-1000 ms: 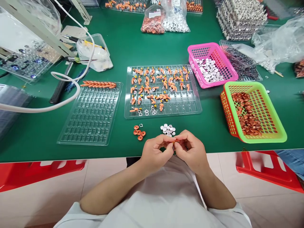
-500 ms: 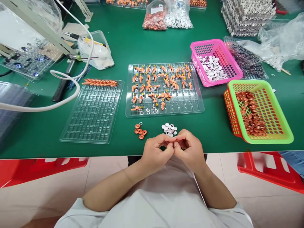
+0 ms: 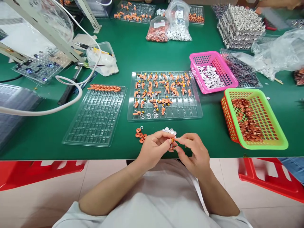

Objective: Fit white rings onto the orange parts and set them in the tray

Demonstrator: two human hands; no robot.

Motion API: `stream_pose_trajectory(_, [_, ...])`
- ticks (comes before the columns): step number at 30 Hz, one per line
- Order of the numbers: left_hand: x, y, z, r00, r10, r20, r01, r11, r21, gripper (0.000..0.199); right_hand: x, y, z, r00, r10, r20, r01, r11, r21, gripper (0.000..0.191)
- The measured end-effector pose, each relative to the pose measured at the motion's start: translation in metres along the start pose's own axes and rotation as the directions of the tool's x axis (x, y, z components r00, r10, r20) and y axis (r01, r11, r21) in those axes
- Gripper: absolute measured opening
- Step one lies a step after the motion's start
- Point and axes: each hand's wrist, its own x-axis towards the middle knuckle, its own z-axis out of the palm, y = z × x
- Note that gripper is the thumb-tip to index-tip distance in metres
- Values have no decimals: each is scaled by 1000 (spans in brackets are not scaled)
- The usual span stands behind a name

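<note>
Close to the table's front edge, my left hand [image 3: 154, 148] pinches a small orange part [image 3: 172, 142] with a golden piece and a metal ring on it. My right hand [image 3: 196, 153] is beside it, its index finger and thumb tips at the part's right side with a gap between them. The fingers partly hide the part. White round discs [image 3: 169, 130] lie in a small pile just beyond my fingertips. Several copper-coloured round discs [image 3: 141, 135] lie to the left, with a small metal ring [image 3: 142, 127] near them.
A clear compartment tray [image 3: 182, 110] holds orange curved parts and rings. Left of it lies another clear tray [image 3: 95, 123] with an orange row on top. A pink basket [image 3: 234, 83] holds white discs; a green basket [image 3: 275, 126] holds copper discs. A hammer [image 3: 68, 90] and white cable [image 3: 71, 84] lie left.
My hands have moved slightly apart at the fingertips, and the orange part with its golden piece now shows between them. The view has tilted up a little.
</note>
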Motion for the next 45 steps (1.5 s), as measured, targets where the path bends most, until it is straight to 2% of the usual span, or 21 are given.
stream_pose_trajectory(4, [-2, 0, 2, 999, -1, -42, 3, 998, 62, 18, -5, 0, 0, 987, -163, 6, 161, 969, -188, 45])
stream_pose_trajectory(14, [-4, -7, 4, 997, 41, -71, -30, 988, 150, 17, -9, 7, 2, 959, -272, 84, 283, 871, -402, 55])
stream_pose_trajectory(27, [-3, -12, 1, 970, 231, -77, -182, 898, 400, 13, -9, -4, 7, 941, -255, 221, 337, 738, -584, 42])
stream_pose_trajectory(33, [-2, -12, 1, 964, 255, -78, -203, 891, 406, 13, -5, -2, 7, 943, -234, 238, 331, 740, -585, 40])
stream_pose_trajectory(38, [-1, -7, -1, 972, 213, -99, -170, 929, 329, 11, -7, 5, 10, 933, -233, 274, 353, 744, -567, 42])
stream_pose_trajectory(41, [0, -5, -2, 981, 167, -102, -132, 950, 282, 10, -8, 8, 9, 947, -158, 281, 283, 826, -488, 46])
stream_pose_trajectory(45, [2, -3, -2, 993, 85, -80, -71, 983, 167, 8, -6, 7, 3, 974, -67, 216, 103, 981, -161, 48])
